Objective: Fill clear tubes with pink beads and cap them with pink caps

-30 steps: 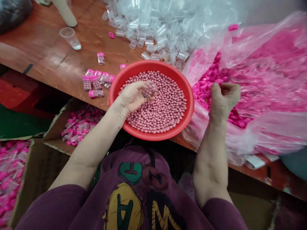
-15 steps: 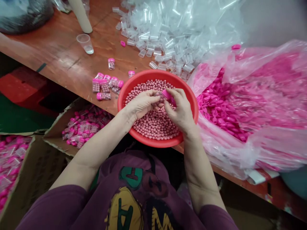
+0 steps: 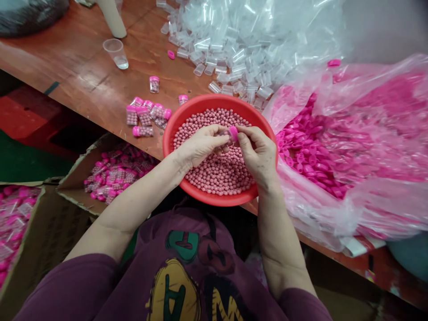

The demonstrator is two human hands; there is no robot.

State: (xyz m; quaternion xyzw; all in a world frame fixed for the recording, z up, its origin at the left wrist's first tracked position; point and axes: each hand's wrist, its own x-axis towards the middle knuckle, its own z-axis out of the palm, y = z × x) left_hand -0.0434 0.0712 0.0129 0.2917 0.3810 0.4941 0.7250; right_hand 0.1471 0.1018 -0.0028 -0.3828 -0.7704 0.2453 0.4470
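Note:
A red bowl (image 3: 200, 192) full of small pink balls (image 3: 217, 171) sits at the table's near edge. Both my hands meet above it. My left hand (image 3: 199, 145) is closed round a small clear vial filled with pink balls, mostly hidden by the fingers. My right hand (image 3: 259, 154) pinches a pink cap (image 3: 233, 133) against the vial's mouth. Several capped, filled vials (image 3: 145, 117) lie on the table left of the bowl.
A heap of empty clear vials (image 3: 234, 40) lies behind the bowl. A clear bag of pink caps (image 3: 351, 138) spreads to the right. A plastic cup (image 3: 115, 52) stands at the far left. Cardboard boxes of finished vials (image 3: 113, 171) sit below the table edge.
My right hand left the bag of caps with a pink cap and came to my left hand over the bowl. The cap now sits on the vial's mouth.

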